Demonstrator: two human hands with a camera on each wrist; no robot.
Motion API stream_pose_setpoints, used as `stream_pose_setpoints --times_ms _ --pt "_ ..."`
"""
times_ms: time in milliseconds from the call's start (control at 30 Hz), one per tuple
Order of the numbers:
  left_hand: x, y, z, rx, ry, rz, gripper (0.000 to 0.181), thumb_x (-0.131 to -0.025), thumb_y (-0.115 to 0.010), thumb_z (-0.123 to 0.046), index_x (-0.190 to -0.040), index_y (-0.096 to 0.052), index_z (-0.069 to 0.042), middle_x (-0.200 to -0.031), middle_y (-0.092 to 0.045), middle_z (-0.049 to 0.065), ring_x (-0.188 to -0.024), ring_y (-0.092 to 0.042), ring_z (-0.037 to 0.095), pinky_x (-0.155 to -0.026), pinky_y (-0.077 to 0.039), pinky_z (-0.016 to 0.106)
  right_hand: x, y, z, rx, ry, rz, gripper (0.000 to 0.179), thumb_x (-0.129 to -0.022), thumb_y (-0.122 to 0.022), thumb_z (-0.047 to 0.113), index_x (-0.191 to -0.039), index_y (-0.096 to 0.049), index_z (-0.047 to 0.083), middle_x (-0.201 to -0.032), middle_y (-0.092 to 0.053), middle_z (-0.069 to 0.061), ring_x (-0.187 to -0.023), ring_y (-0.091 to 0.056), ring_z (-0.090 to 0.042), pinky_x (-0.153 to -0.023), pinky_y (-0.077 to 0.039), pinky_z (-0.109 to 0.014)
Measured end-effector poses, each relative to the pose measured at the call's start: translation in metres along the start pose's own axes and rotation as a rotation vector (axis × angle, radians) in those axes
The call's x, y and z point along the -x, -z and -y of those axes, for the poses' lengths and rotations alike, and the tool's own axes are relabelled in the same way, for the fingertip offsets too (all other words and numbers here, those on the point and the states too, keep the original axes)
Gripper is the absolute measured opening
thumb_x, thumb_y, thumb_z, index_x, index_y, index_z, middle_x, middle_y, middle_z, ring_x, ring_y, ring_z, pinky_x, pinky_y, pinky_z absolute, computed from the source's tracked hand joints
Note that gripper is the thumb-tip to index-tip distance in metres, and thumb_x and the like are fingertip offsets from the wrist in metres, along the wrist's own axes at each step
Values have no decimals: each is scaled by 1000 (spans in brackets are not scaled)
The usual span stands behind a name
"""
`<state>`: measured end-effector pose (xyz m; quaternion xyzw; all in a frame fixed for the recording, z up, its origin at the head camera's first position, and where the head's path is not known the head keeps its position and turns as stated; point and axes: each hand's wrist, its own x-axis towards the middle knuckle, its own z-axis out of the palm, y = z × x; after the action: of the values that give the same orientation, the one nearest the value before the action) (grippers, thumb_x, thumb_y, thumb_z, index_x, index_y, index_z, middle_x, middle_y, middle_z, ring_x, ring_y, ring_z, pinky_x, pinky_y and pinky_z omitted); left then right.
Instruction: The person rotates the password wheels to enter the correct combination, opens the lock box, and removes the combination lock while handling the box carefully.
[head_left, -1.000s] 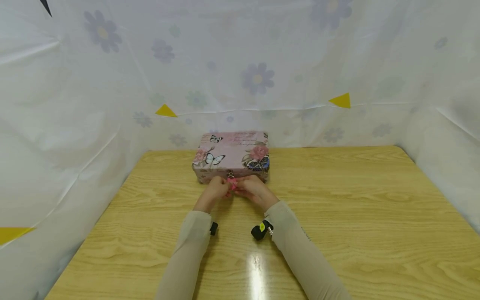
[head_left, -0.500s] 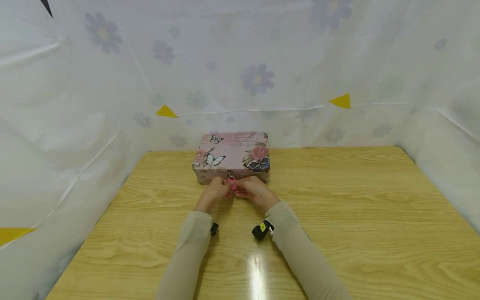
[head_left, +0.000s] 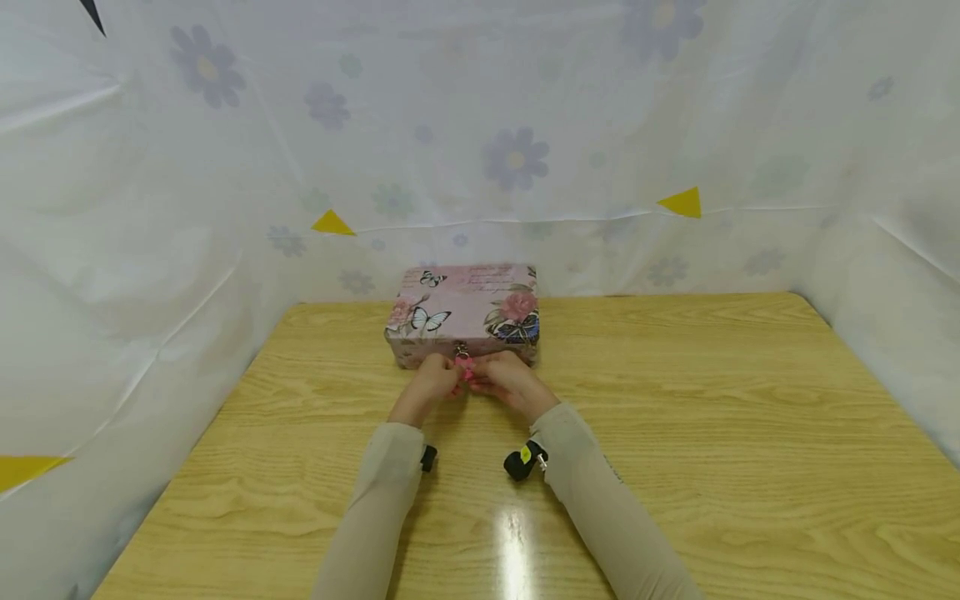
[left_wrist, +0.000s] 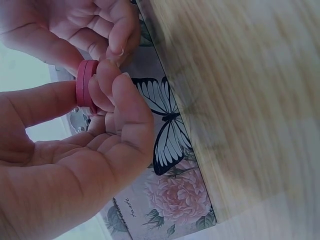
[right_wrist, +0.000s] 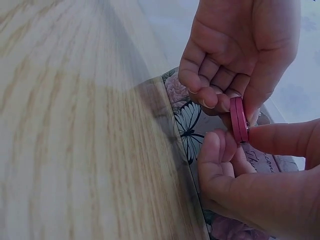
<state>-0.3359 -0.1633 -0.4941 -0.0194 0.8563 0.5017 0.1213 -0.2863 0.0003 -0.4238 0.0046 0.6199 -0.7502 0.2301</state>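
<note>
A pink tin box [head_left: 465, 304] printed with butterflies and roses stands closed near the table's back edge. At the latch [head_left: 461, 349] on its front is a small pink padlock [head_left: 466, 367] with a metal shackle. My left hand [head_left: 431, 381] pinches the padlock from the left, its thumb and curled fingers on the body [left_wrist: 86, 87]. From the other side my right hand [head_left: 514, 383] pinches it too; the right wrist view has the padlock [right_wrist: 239, 120] between thumb and fingertips. Fingers partly cover the padlock's face.
The wood-grain table [head_left: 712, 433] spreads out on both sides of the forearms. A white floral sheet [head_left: 480, 125] hangs close behind the box, with yellow triangles on it. Black camera mounts [head_left: 521, 461] sit at the wrists.
Both hands stay at the box front. The pink padlock shifts its angle slightly between the fingers; the box keeps its place.
</note>
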Motion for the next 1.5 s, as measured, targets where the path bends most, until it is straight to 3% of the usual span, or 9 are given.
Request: stream_pose_setpoints --times_ms 67,133,200,267,533,667,733,833,1500 --pt "42 4 -41 -1 16 -11 24 -97 -50 -11 -84 -60 7 -86 -61 18 -68 -65 26 -65 -55 36 0 0 0 2 8 -1 32 -94 -47 -8 -123 -49 -21 -83 -60 -5 -68 -57 -10 -70 -51 -24" --pt "56 6 -55 6 20 -9 24 -98 -50 -10 -85 -60 8 -87 -60 18 -70 -64 27 -67 -55 37 -1 0 0 4 15 -3 31 -94 -47 -8 -122 -49 -21 -84 -59 -5 -69 -56 -9 -70 -51 -23" --pt "49 6 -47 17 -1 0 24 -98 -50 -11 -83 -59 6 -84 -59 16 -67 -64 24 -64 -55 35 -1 0 0 2 19 -5 31 -93 -47 -8 -121 -50 -21 -84 -59 -5 -69 -56 -9 -69 -50 -23" --pt "30 3 -27 23 -36 5 25 -96 -50 -12 -79 -58 4 -78 -58 14 -62 -62 22 -58 -53 32 -1 0 0 -5 22 -4 31 -93 -47 -8 -120 -50 -21 -84 -59 -5 -69 -56 -9 -69 -51 -22" --pt "16 4 -15 40 -20 5 29 -98 -54 -20 -83 -61 4 -82 -59 15 -66 -62 24 -62 -53 36 -3 3 2 -25 -20 10 26 -96 -48 1 -114 -58 -15 -75 -62 -3 -68 -60 -13 -75 -52 -29" --pt "48 7 -48 28 -28 -15 27 -97 -52 -14 -79 -60 5 -81 -59 15 -62 -60 20 -60 -52 33 -3 4 2 8 -23 16 29 -96 -47 -1 -118 -55 -17 -75 -62 -3 -69 -60 -14 -76 -52 -30" --pt "71 8 -73 11 28 -38 25 -98 -50 -10 -84 -59 9 -88 -60 18 -65 -59 21 -65 -53 36 -4 4 2 11 -16 18 30 -95 -48 -3 -120 -53 -19 -76 -61 -3 -69 -60 -13 -75 -53 -29" --pt "85 7 -87 0 34 -46 24 -98 -48 -7 -86 -58 11 -88 -58 18 -64 -56 19 -67 -53 35 -4 4 1 17 -5 18 31 -95 -48 -4 -120 -52 -20 -77 -61 -3 -69 -60 -12 -73 -53 -27" --pt "93 8 -90 -45 36 -30 25 -98 -46 -6 -82 -59 9 -74 -55 8 -62 -52 16 -70 -51 35 -2 1 0 -18 -1 -18 30 -93 -47 -9 -121 -51 -21 -84 -60 -6 -70 -58 -10 -71 -52 -23"
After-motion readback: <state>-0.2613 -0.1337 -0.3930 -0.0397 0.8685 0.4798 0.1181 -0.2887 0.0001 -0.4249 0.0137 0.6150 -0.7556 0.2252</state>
